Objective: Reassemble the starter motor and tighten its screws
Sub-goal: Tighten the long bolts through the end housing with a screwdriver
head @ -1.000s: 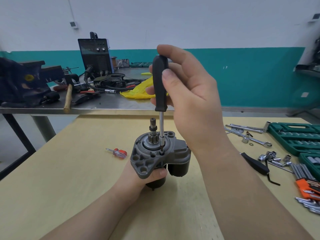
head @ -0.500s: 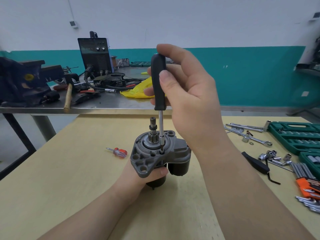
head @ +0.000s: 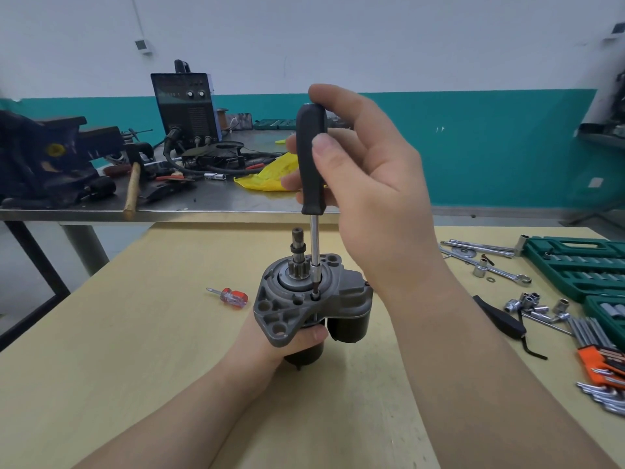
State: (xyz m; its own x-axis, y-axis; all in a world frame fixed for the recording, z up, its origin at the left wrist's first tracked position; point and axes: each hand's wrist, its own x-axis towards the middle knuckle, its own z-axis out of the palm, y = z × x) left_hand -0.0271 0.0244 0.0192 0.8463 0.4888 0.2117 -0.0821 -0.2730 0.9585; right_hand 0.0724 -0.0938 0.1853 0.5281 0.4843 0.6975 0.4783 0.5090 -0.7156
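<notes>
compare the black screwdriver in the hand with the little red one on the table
The black-handled screwdriver stands upright, gripped by the right hand, its tip in a screw on the starter motor; the red-handled screwdriver lies flat on the wooden table, untouched. The black one is much longer, with a long opaque handle; the red one is stubby, with a partly clear handle. Both have metal shafts.

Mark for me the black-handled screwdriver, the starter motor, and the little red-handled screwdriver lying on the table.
black-handled screwdriver [head: 311, 157]: head view, middle of the black handle.
starter motor [head: 287, 309]: head view, grey front housing.
red-handled screwdriver [head: 233, 296]: head view, its handle.
</notes>
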